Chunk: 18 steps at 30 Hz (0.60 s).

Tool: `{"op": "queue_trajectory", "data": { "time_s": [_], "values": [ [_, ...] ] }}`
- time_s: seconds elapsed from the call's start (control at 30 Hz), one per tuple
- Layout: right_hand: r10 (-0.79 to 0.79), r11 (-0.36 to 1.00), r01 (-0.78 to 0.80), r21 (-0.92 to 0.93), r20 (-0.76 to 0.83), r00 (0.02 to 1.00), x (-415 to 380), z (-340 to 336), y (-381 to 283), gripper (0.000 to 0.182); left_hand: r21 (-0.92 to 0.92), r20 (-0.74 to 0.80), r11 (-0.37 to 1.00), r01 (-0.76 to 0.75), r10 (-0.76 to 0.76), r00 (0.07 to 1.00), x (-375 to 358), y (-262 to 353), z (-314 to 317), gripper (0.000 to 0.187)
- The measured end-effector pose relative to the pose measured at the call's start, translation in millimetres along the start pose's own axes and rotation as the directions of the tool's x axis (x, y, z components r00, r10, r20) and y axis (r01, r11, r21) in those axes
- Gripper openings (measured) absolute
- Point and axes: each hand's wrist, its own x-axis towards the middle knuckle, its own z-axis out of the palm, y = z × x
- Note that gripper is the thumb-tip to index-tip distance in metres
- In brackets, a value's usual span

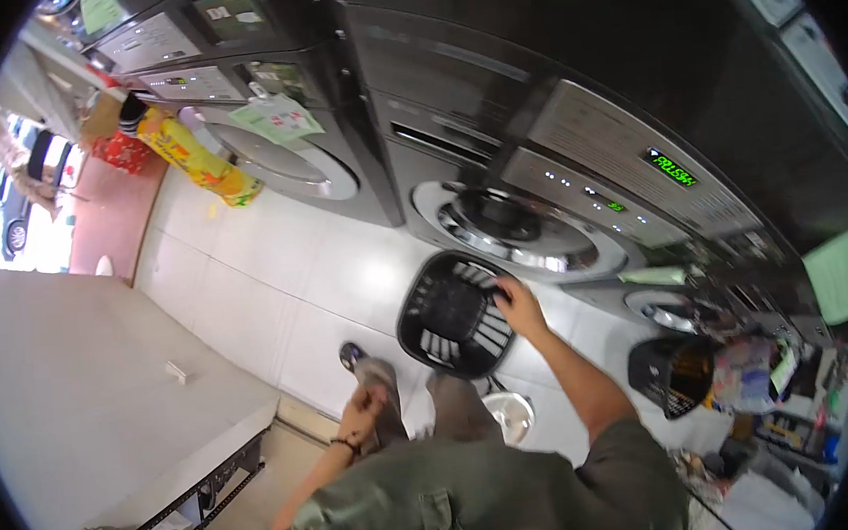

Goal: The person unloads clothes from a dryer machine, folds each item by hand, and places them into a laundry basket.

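A black plastic basket (453, 313) with slotted sides is in front of the washing machine at the centre; nothing shows inside it. My right hand (519, 309) has its fingers wrapped over the basket's right rim. My left hand (363, 412) is apart from the basket, over my left leg, with its fingers curled together; whether it holds something small cannot be made out. The washing machine's round door (521, 227) is just beyond the basket, and a lit green display (672, 168) shows on the panel above.
More machines with round doors (281, 157) line the far side. A yellow bag (186, 154) leans at the back left. A second black basket (674, 375) and assorted bags stand at right. A white bucket (511, 416) is near my legs; a pale counter (104, 370) is at left.
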Motion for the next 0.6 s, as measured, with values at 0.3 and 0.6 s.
{"op": "queue_trajectory", "data": {
  "time_s": [0.3, 0.6],
  "values": [
    [0.976, 0.189, -0.913, 0.362, -0.167, 0.136, -156.5, 192.4, 290.0, 0.078, -0.088, -0.073, 0.917, 0.389, -0.395, 0.916, -26.8, -130.2, -84.4, 0.030],
    [0.998, -0.022, -0.915, 0.402, 0.061, 0.003, -54.9, 293.3, 73.4, 0.030, -0.389, -0.091, 0.648, 0.655, -0.734, 0.673, -94.9, -264.3, -205.5, 0.037]
  ]
}}
